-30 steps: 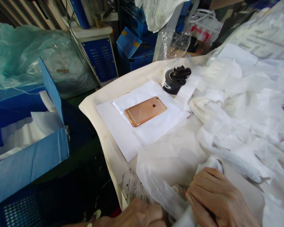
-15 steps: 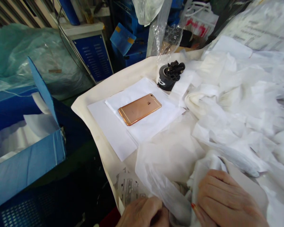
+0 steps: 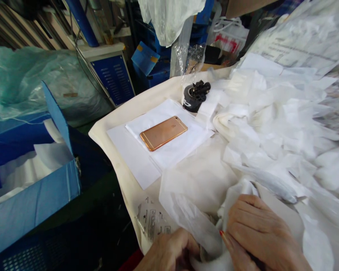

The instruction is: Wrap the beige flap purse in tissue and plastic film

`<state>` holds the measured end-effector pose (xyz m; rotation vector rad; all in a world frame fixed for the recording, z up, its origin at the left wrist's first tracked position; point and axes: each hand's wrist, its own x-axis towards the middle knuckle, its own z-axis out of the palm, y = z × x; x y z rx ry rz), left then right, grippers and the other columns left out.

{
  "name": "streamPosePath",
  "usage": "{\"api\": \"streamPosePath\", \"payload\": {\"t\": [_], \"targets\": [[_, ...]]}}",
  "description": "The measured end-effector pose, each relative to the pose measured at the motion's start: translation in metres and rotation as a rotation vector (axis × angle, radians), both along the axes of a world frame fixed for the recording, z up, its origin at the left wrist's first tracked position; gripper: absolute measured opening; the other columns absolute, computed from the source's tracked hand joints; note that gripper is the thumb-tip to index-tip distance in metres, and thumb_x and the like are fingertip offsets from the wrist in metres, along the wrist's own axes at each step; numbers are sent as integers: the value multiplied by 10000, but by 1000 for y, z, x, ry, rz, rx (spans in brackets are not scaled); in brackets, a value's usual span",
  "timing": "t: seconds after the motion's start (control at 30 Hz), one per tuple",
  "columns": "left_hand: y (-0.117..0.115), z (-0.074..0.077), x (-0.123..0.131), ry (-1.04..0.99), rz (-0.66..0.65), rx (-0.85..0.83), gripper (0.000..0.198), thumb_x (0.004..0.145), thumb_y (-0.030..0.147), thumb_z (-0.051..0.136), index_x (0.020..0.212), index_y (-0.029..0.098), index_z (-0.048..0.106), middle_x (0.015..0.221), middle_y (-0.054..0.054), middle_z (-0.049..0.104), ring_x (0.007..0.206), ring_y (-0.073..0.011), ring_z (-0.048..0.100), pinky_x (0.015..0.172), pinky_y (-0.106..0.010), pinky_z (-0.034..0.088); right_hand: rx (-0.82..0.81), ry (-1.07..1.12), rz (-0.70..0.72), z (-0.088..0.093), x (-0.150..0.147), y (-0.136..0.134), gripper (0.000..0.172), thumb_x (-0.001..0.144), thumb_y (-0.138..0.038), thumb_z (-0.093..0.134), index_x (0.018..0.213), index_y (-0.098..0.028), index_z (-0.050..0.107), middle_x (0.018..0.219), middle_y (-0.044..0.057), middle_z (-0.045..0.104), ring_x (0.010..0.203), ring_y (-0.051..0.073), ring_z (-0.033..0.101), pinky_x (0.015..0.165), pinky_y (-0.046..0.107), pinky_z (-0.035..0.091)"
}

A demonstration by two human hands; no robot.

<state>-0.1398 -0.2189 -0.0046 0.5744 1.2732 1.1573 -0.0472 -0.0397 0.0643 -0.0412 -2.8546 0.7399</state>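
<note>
At the bottom edge, my left hand [image 3: 173, 248] has its fingers curled in a pinch around soft white cloth [image 3: 214, 259]. Close by on the right, my right hand [image 3: 260, 229] is closed over the same bunched cloth; its fingertips are partly hidden beneath it. Thin, translucent white wrapping [image 3: 183, 192] spreads out just beyond both hands. A clear printed plastic bag [image 3: 151, 220] lies by the left hand at the table edge.
A gold phone [image 3: 164, 132] rests on white paper sheets [image 3: 135, 162]. Behind it is a black tape roll [image 3: 190, 99] with dark scraps. Crumpled white material [image 3: 271, 124] covers the right side. A blue box [image 3: 45, 188] stands left of the cream-covered table [image 3: 104, 126].
The view has shifted slightly. Both hands stay on the white cloth, and the right hand has moved a little closer to the left, with the cloth bunched between them.
</note>
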Motion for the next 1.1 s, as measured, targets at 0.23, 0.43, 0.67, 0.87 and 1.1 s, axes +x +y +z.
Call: {"api": "streamPosePath", "payload": {"t": [0.23,0.43,0.67,0.87,1.1], "targets": [[-5,-9,10,-75,140,-102,351,633,396,697,931,240,595,796,-2,634,816,-202,584,682,-245,441,-9,18,-23,-7,-1,1,303,807,-93,452,530,-198,393,525,-7,476,540,129,463,626,328,359],[-3,6,0,-305,152,30,525,633,410,733,1104,226,594,898,-40,645,944,-246,582,881,-345,413,-9,48,16,-16,-8,-1,307,830,-97,425,534,-177,411,519,-24,452,513,96,424,633,297,304],[12,-12,10,-618,296,80,380,587,263,786,930,143,676,816,-54,650,774,-182,604,704,-260,420,112,-51,-48,-34,-15,-4,291,825,-132,434,537,-176,447,527,-18,464,551,113,409,659,295,250],[14,-2,-3,-425,121,70,415,586,383,786,869,99,680,753,-55,638,756,-200,592,751,-298,442,206,-60,-73,-39,-17,-6,289,815,-146,453,528,-177,469,522,-11,496,562,116,436,665,290,257],[19,-5,20,250,299,-211,470,500,441,771,813,119,633,719,-56,638,726,-242,573,606,-299,444,298,-72,-118,-37,-20,-9,256,791,-153,472,540,-171,522,560,-3,590,577,109,507,679,293,293]]}}
